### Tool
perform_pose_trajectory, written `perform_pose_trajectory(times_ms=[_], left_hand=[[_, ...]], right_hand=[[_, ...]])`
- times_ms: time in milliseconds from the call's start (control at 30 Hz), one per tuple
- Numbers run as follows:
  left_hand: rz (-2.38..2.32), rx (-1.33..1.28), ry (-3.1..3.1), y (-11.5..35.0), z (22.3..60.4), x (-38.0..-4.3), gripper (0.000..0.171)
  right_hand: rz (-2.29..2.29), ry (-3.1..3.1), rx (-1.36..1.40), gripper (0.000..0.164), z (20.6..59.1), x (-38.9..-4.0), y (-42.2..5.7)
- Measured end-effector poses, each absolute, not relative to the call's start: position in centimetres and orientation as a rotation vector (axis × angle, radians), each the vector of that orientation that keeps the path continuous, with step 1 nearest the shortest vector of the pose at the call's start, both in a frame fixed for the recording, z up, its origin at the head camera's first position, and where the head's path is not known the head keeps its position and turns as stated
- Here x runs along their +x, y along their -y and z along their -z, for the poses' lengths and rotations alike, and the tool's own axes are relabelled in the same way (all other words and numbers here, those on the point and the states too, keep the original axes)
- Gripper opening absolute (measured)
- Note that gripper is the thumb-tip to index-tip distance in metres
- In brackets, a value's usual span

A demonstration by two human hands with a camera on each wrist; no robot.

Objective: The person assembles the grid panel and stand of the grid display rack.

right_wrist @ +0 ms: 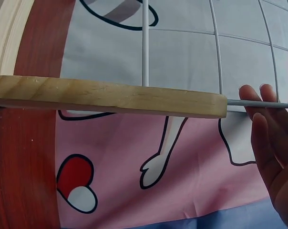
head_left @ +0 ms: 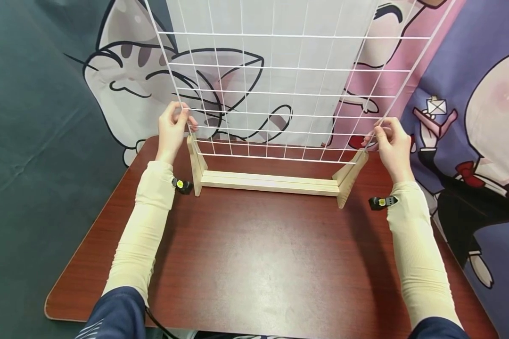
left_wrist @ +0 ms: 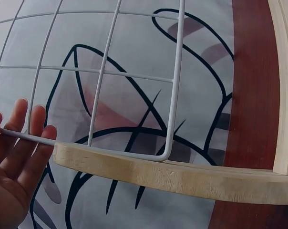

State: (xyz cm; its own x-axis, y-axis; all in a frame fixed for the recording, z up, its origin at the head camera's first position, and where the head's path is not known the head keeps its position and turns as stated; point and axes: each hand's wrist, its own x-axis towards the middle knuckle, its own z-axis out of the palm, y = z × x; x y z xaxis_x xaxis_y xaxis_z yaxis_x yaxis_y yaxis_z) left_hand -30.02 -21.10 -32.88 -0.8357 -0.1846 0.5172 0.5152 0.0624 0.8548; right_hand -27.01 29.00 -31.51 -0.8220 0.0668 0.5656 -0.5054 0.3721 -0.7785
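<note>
A white wire grid panel [head_left: 273, 35] stands tilted over a pale wooden stand [head_left: 269, 183], its bottom wire above the crossbar. My left hand [head_left: 172, 129] pinches the panel's left edge wire just above the stand's left side piece [head_left: 196, 165]. In the left wrist view, the panel's rounded lower corner lies along that side piece [left_wrist: 182, 179], and several fingers [left_wrist: 34, 152] show behind the wire. My right hand [head_left: 393, 147] holds the right edge wire above the right side piece [head_left: 350, 179]. The right wrist view has that side piece [right_wrist: 110, 95] hiding the panel's lower corner.
The stand is on a brown wooden table [head_left: 258, 263] near its back edge. Behind hangs a printed cartoon cloth [head_left: 229, 99], with a purple printed part [head_left: 492, 245] close on the right. A dark cable [head_left: 159, 322] hangs at the front edge.
</note>
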Motion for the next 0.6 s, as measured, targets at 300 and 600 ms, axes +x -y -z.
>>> perform_pose_trajectory(times_ms=[300,600], left_hand=[[1.811,-0.331,1.877,21.0,33.1,-30.2,0.012],[1.795,-0.303,1.921,21.1,33.2,-30.3,0.023]], right_hand=[[-1.527,2.093,0.337,0.016,32.9,-26.8,-29.1],[-1.540,2.101,0.330,0.017,33.8,-26.9,-29.2]])
